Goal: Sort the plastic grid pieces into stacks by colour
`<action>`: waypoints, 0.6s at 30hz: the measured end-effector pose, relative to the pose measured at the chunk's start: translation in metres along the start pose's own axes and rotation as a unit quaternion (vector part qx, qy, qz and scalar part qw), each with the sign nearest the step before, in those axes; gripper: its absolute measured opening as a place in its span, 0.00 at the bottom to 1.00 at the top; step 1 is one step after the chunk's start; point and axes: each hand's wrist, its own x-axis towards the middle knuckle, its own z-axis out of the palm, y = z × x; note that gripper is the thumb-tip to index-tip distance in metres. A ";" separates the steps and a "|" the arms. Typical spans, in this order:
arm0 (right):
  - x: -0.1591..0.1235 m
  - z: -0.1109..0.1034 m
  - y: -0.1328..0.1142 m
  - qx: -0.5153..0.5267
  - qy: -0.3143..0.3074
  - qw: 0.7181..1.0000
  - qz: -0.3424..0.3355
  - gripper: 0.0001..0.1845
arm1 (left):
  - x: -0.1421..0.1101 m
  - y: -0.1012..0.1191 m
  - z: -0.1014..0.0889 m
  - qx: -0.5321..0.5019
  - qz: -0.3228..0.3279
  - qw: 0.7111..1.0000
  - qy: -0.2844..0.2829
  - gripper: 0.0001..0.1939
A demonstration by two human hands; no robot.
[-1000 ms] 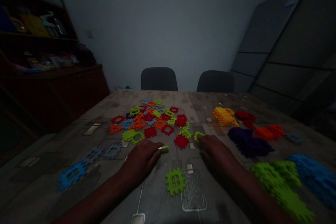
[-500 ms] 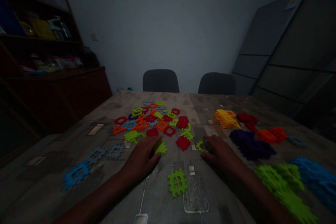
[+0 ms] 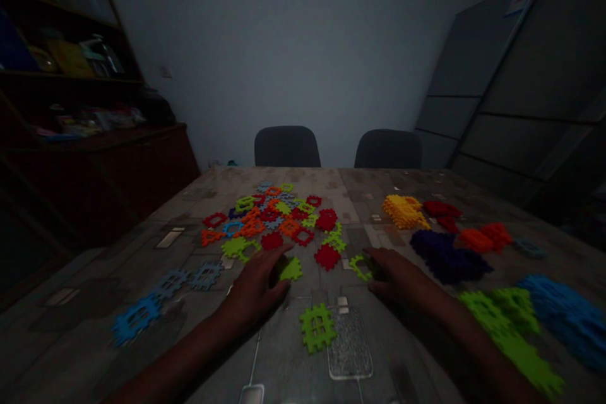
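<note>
Left hand (image 3: 255, 284) and right hand (image 3: 400, 274) are gaping at lower center, green ring (image 3: 355, 266) and once-pinched green tile (image 3: 291, 268) apparently lying loose.

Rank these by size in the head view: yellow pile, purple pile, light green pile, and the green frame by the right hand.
1. Light green pile, though it is nearer the camera
2. Purple pile
3. Yellow pile
4. Green frame

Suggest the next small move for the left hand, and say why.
Perhaps close the left hand on the solid green piece: the hand looks open, curved around one side of the piece, with no firm grip visible.
</note>
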 end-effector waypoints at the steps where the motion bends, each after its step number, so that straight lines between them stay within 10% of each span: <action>1: -0.001 -0.001 0.002 0.006 -0.001 1.000 -0.002 0.36 | 0.000 0.001 0.000 0.000 -0.004 1.000 -0.004 0.31; 18: 0.004 0.005 -0.007 0.028 0.003 0.997 -0.073 0.38 | 0.016 0.005 0.002 0.043 0.001 0.997 -0.071 0.31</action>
